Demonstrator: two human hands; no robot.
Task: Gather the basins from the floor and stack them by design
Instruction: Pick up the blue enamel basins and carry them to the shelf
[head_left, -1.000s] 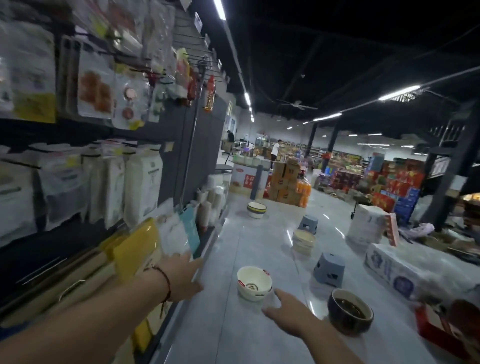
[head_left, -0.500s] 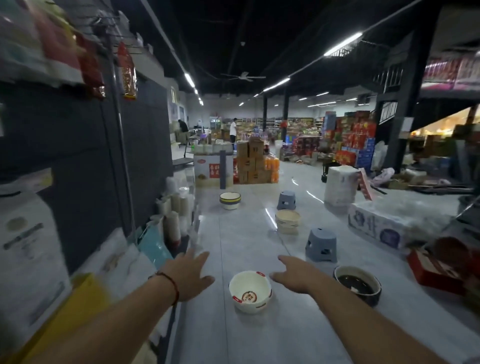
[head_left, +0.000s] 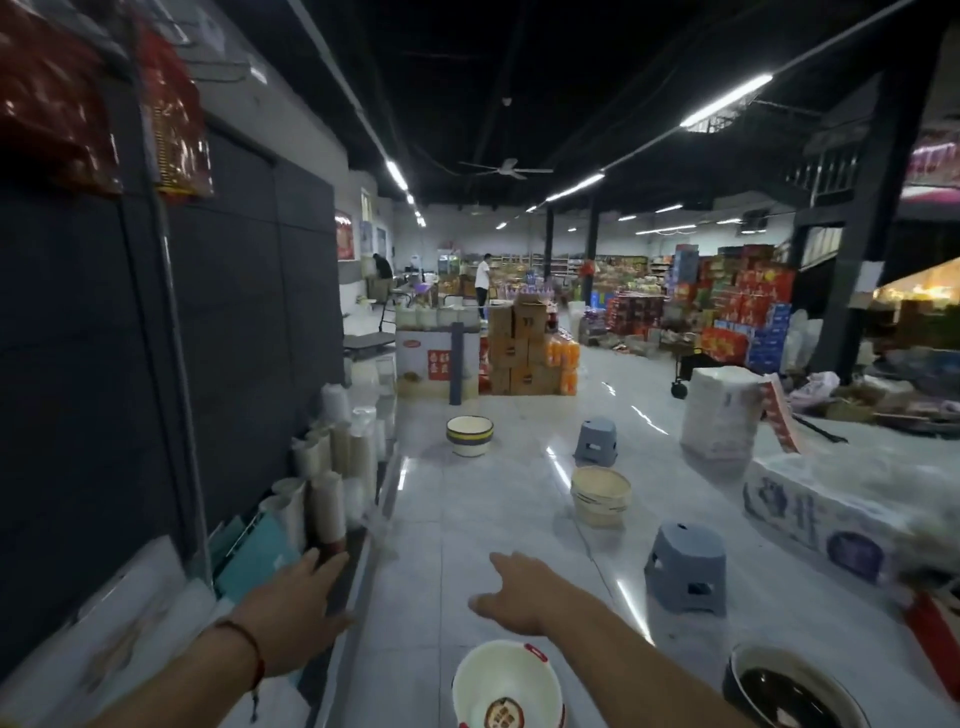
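Store aisle, pale glossy tile floor (head_left: 498, 519), dark shelf wall (head_left: 234, 338) along the left, stock piled on the right.

Both hands out in front, fingers loosely spread, holding nothing. Left hand (head_left: 296, 613) sits over the shelf's bottom edge, just beside stacked paper cups (head_left: 327, 499); red cord bracelet (head_left: 249, 649) on that wrist. Right hand (head_left: 519, 592) is over bare floor, mid-aisle.

Basins on the floor, 4 counted:
- white basin with red marks (head_left: 506, 686): nearest, at bottom edge of view, below the right forearm, nearer than the hand, not touched.
- dark basin (head_left: 789, 691): bottom right, partly cut off by the frame, well apart from both hands.
- cream basin (head_left: 600, 496): ahead and right of the right hand, may be a stack, cannot tell.
- white basin with dark band (head_left: 469, 435): farthest, ahead of the hands near the shelf side.

Stools, 2, blue-grey plastic: near stool (head_left: 685, 566) right of the right hand, between cream and dark basins; far stool (head_left: 596, 440) beyond the cream basin.

Open floor lane runs straight ahead between shelf base and stools. Right side is bounded by a long white printed package (head_left: 810, 514) and a wrapped white bale (head_left: 722, 410). Far end is closed off by cardboard boxes (head_left: 524, 353).
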